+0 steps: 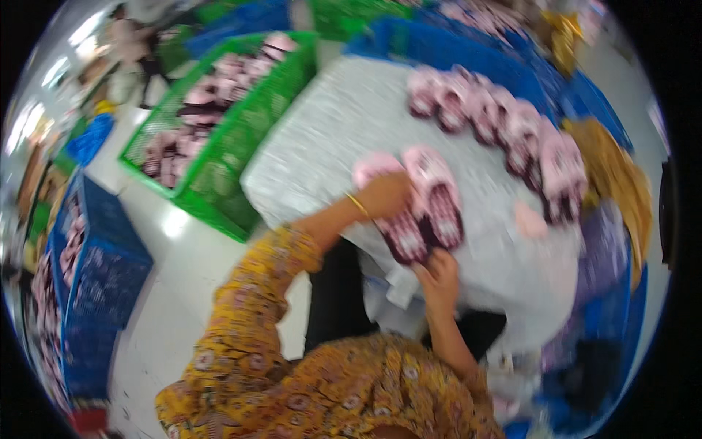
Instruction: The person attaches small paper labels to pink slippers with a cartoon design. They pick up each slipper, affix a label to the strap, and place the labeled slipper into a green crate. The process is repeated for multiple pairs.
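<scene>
In front of me, a pair of pink fluffy slippers with dark patterned soles lies side by side on a table covered in pale plastic sheeting. My left hand is closed over the left slipper around its opening; its fingertips are hidden. At the heel end, my right hand pinches the heel edge close to where the two soles meet. The right slipper points away from me, beside my left hand. Slight blur softens both hands.
A row of pink slippers stands along the table's far right side, near a small pink piece. Green and blue crates of slippers stand on the left. Brown wrapping hangs at the right; blue crates line the back.
</scene>
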Demonstrator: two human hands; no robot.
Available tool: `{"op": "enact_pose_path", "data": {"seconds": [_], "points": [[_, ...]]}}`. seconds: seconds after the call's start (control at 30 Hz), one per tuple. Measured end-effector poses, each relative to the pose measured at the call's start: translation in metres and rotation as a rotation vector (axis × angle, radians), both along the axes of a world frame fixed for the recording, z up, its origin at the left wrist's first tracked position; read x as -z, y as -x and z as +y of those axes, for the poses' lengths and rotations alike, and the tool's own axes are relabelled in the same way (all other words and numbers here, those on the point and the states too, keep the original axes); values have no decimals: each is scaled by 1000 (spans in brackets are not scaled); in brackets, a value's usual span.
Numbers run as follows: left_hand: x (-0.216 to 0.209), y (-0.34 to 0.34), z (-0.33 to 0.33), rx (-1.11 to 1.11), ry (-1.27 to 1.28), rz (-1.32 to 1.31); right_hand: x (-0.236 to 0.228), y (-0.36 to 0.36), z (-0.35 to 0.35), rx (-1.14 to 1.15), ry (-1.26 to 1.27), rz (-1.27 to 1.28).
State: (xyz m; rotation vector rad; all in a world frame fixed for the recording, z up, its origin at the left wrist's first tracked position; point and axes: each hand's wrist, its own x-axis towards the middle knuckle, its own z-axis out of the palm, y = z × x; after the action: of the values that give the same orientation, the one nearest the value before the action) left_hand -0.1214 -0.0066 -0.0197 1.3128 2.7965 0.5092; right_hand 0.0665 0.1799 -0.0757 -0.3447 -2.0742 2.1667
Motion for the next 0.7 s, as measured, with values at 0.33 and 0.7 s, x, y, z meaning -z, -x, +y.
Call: {"op": "enact_pose_path", "data": {"seconds": [0.33, 0.7], "points": [[-18, -17, -9, -113, -233, 52, 13, -22, -5, -26, -143, -119], [-12, -14, -13, -84, -263, 52, -61, -24, 33, -103, -303, -152]]}}
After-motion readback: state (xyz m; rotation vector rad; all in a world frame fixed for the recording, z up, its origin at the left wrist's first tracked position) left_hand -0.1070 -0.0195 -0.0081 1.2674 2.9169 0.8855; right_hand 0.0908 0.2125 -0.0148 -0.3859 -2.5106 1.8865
